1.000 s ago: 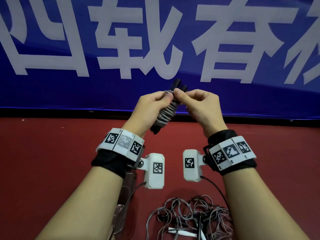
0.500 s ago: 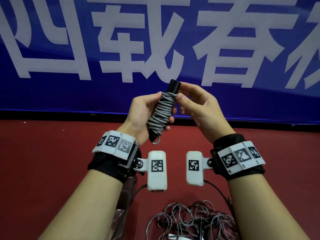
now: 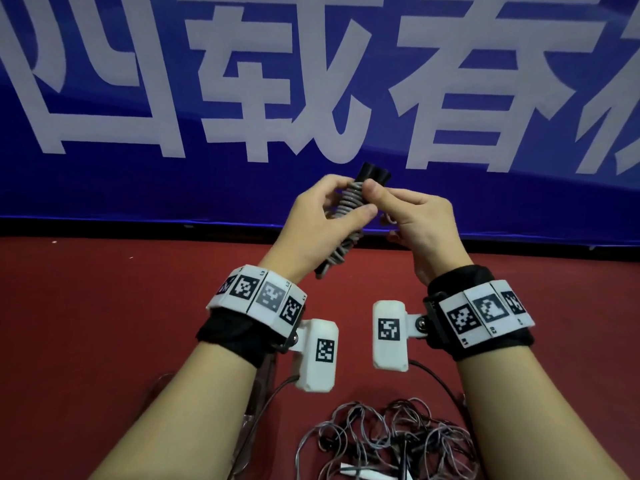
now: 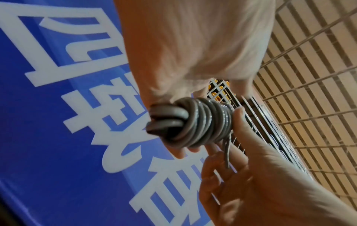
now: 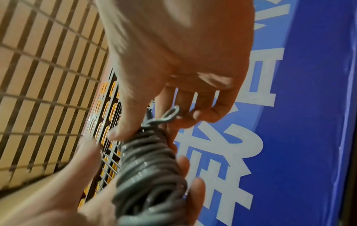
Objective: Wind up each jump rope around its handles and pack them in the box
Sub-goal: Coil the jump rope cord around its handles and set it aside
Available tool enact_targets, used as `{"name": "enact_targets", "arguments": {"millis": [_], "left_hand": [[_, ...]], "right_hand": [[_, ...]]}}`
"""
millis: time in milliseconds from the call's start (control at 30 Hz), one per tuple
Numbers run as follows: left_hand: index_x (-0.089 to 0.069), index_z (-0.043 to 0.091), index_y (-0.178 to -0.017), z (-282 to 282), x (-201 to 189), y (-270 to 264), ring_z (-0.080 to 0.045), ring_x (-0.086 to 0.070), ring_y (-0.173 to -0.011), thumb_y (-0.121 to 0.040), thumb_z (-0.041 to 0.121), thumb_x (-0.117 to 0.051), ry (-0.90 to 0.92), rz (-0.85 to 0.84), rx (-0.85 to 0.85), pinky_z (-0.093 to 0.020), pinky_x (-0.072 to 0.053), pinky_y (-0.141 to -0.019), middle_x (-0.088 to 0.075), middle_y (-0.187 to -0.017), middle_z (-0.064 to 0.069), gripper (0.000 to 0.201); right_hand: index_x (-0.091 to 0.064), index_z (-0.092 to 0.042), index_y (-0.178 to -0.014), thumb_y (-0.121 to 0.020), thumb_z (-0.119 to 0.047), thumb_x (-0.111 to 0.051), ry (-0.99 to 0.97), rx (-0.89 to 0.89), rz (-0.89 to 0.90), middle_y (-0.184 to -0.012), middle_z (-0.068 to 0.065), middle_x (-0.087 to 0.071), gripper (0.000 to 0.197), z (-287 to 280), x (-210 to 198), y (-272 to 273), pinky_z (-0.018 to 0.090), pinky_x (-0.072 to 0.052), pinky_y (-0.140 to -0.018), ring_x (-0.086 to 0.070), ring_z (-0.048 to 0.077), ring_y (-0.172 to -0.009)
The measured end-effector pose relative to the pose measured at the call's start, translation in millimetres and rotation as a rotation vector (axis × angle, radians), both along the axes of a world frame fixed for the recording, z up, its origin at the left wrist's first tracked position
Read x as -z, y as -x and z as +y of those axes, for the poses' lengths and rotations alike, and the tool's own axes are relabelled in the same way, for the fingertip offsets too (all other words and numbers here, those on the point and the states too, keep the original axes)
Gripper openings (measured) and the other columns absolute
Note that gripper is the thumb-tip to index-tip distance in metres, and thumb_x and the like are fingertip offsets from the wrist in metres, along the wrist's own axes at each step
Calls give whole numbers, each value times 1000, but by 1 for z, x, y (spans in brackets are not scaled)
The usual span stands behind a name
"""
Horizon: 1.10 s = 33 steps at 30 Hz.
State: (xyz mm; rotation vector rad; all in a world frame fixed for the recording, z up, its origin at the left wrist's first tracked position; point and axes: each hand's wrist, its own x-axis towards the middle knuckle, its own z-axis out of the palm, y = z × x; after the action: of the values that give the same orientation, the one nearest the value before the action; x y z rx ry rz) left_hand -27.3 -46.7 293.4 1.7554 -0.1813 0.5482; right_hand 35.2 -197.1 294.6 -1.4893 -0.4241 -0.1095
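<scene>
From my remote seat I see both hands raised in front of the blue banner (image 3: 104,188) with its large white characters; the left hand (image 3: 322,220) is wrapped around the wound jump rope (image 3: 346,209), thumb across the grey coils and fingers curled behind them, holding the bundle tilted with the black handles (image 3: 374,173) poking out at the top; the right hand (image 3: 419,220) meets it at the upper end, thumb and forefinger pressed together on the topmost coils just under the handle tips; in the right wrist view a small loose loop of cord (image 5: 170,114) sticks out beyond that pinch, with the other right fingers curled loosely behind it; down near my lower edge a tangle of unwound rope (image 3: 388,441) lies on the red floor (image 3: 104,323), well apart from the held bundle; I see no box in any view.
</scene>
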Motion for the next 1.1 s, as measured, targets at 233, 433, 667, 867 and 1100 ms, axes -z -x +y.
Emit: {"name": "enact_targets", "arguments": {"millis": [233, 433, 667, 867, 1100], "left_hand": [[-67, 17, -111, 4, 2, -3, -18, -71, -78, -102, 14, -59, 32, 80, -21, -38, -57, -71, -73, -96, -7, 12], [-63, -4, -115, 10, -1, 2, -25, -62, -59, -107, 15, -44, 193, 149, 96, -29, -49, -52, -65, -77, -13, 28], [-61, 0, -115, 7, -4, 10, -23, -56, -58, -103, 29, -39, 521, 268, 348, -35, -44, -56, -63, -80, -13, 38], [-57, 4, -119, 3, -7, 0, -27, -63, -63, -101, 44, -57, 449, 192, 167, -35, -53, -56, -69, -89, -13, 45], [-69, 13, -121, 10, 2, -6, -6, -71, -83, -101, 36, -62, 224, 107, -93, -22, -54, -72, -74, -98, 1, 31]], "right_hand": [[-78, -9, -110, -96, -19, -69, 50, -220, -78, -87, 2, -72, 20, -3, 3, -6, 25, -47, -59, -49, 14, -69], [-80, -21, -106, -93, -18, -69, 136, -342, -148, -87, 1, -74, 17, -16, 1, -12, 29, -45, -73, -50, 21, -76], [-78, -15, -108, -84, -30, -72, 53, -385, -108, -101, 4, -77, 29, -13, 1, -7, 28, -45, -70, -57, 16, -79], [-76, -8, -105, -87, -24, -76, -42, -239, -144, -89, 12, -75, 24, -1, 2, -6, 28, -49, -66, -62, 19, -75], [-80, -13, -96, -87, -17, -79, -15, -117, -135, -88, 8, -79, 10, 2, 7, 0, 25, -53, -67, -67, 12, -73]]}}
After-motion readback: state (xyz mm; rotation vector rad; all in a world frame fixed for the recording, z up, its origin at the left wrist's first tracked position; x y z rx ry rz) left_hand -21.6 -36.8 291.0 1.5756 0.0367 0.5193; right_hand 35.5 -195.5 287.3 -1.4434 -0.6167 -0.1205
